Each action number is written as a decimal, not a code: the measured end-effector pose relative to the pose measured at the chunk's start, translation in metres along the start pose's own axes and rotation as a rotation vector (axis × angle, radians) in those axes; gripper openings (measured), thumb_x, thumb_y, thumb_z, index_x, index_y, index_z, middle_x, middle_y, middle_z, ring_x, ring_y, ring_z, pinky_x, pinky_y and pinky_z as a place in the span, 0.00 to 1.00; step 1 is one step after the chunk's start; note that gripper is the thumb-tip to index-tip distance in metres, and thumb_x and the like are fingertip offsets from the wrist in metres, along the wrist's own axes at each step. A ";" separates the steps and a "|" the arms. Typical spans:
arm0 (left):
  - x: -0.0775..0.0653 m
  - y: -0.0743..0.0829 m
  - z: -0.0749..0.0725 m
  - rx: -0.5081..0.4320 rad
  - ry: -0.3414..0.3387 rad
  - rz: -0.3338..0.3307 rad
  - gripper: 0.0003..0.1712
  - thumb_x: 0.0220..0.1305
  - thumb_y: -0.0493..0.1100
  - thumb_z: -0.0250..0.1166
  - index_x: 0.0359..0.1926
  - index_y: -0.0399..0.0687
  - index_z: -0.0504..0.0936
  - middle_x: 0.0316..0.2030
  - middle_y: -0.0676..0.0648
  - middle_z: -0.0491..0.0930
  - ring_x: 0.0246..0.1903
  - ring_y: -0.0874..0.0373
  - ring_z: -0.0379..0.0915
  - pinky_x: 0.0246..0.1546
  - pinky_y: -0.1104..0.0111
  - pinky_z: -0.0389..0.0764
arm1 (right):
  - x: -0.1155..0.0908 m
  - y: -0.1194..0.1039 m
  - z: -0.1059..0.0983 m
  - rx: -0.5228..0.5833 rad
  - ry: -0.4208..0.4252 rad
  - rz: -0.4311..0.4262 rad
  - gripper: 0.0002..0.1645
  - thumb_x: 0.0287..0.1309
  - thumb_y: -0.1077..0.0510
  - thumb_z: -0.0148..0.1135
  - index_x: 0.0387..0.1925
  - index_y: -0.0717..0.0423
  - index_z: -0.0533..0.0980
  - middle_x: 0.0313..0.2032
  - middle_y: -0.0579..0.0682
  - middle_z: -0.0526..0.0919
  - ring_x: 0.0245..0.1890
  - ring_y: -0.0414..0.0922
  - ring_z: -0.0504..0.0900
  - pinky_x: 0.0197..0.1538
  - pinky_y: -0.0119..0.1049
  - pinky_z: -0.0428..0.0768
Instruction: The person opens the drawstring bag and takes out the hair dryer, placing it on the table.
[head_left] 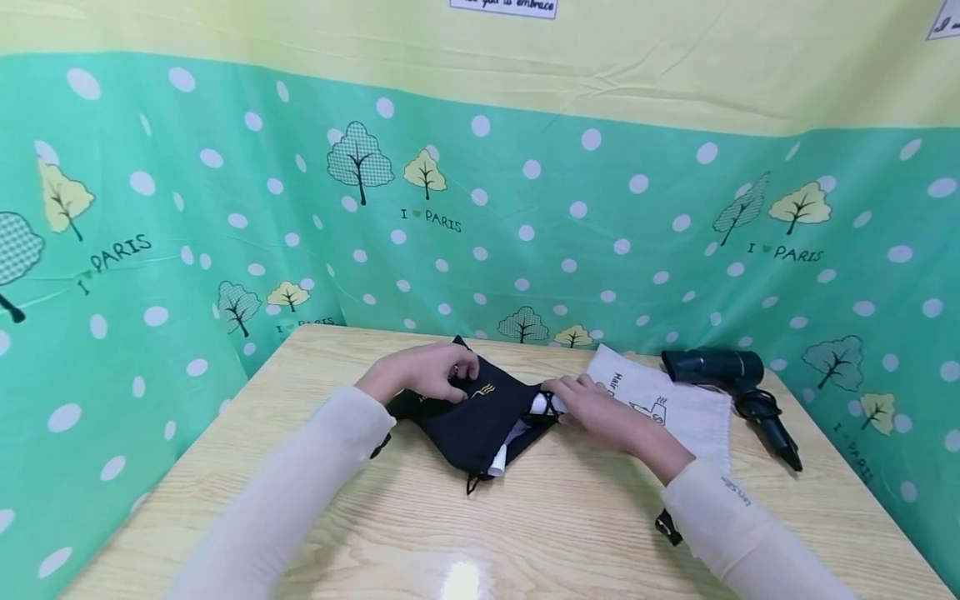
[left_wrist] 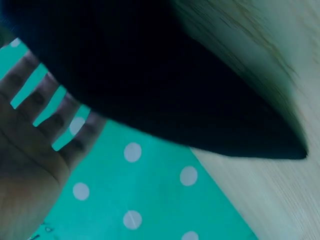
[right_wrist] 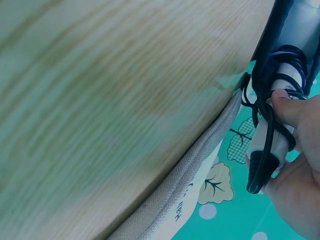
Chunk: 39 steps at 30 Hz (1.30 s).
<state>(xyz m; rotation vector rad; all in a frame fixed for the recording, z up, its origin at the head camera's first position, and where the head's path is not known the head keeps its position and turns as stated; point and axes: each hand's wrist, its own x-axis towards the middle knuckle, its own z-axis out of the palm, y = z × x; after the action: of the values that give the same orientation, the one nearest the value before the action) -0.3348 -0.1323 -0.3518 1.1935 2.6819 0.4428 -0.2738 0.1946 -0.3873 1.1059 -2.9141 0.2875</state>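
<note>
A black drawstring bag with a yellow print lies on the table, its mouth turned toward my right hand. That hand grips the white handle of a hair dryer, thumb pressed on it, with a black cord wound round the handle. The rest of the dryer sits in the bag mouth, partly hidden by cloth. Another white piece pokes out at the bag's near corner. Over the bag's left part is my left hand; in the left wrist view its fingers are straight and spread, tips hidden behind the dark cloth.
A white cloth bag with a dryer print and lettering lies flat to the right. On its far right edge rests a black hair dryer, its cord bundled by the handle. A green dotted curtain hangs behind the wooden table.
</note>
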 end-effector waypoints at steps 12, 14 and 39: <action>0.030 -0.003 0.006 0.147 0.048 0.023 0.26 0.66 0.34 0.61 0.64 0.55 0.78 0.60 0.52 0.74 0.59 0.54 0.69 0.60 0.60 0.72 | -0.001 0.001 0.000 -0.020 -0.014 0.016 0.34 0.71 0.56 0.62 0.74 0.53 0.62 0.62 0.52 0.74 0.57 0.54 0.74 0.59 0.56 0.74; 0.032 -0.003 0.006 0.162 0.052 0.045 0.23 0.67 0.32 0.61 0.60 0.54 0.80 0.54 0.51 0.76 0.54 0.55 0.72 0.57 0.60 0.74 | 0.001 0.000 0.002 -0.019 -0.003 0.017 0.36 0.70 0.52 0.64 0.73 0.53 0.63 0.63 0.52 0.74 0.59 0.56 0.75 0.60 0.58 0.73; 0.024 -0.010 0.004 0.176 0.107 0.041 0.13 0.70 0.30 0.57 0.44 0.53 0.80 0.34 0.52 0.74 0.36 0.56 0.70 0.39 0.63 0.72 | 0.008 -0.009 0.011 -0.061 0.069 0.036 0.24 0.71 0.57 0.60 0.64 0.51 0.65 0.51 0.52 0.75 0.40 0.52 0.70 0.34 0.44 0.67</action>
<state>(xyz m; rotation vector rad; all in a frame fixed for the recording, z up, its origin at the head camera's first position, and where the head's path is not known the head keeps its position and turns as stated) -0.3567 -0.1196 -0.3597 1.3082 2.8428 0.2889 -0.2728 0.1810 -0.3959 1.0153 -2.8640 0.2303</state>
